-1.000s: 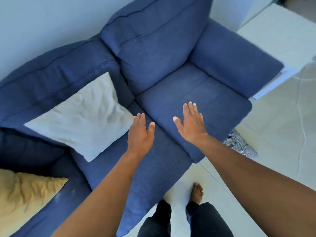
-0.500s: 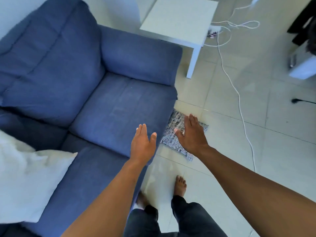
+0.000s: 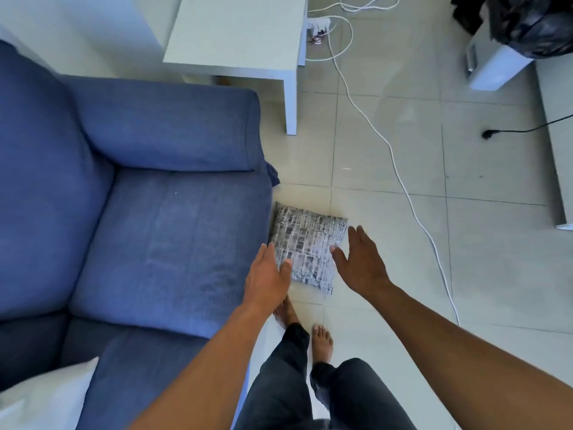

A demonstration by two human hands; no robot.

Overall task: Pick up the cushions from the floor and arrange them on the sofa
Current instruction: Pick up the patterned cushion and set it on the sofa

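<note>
A grey and white patterned cushion (image 3: 308,243) lies flat on the tiled floor, right beside the front corner of the blue sofa (image 3: 161,237). My left hand (image 3: 268,277) hovers over the cushion's left edge, fingers apart, holding nothing. My right hand (image 3: 359,262) is spread open above the cushion's right edge, also with nothing in it. A white cushion (image 3: 46,395) rests on the sofa seat at the lower left corner of the view.
A white side table (image 3: 238,48) stands behind the sofa arm. A white cable (image 3: 400,169) runs across the floor to the right of the cushion, with a black plug (image 3: 488,134) farther right. My bare feet (image 3: 321,342) stand just below the cushion.
My view has swung right from the sofa seat with its white and yellow cushions to the floor. Both open hands now hover over the patterned cushion, which is fully in view.
</note>
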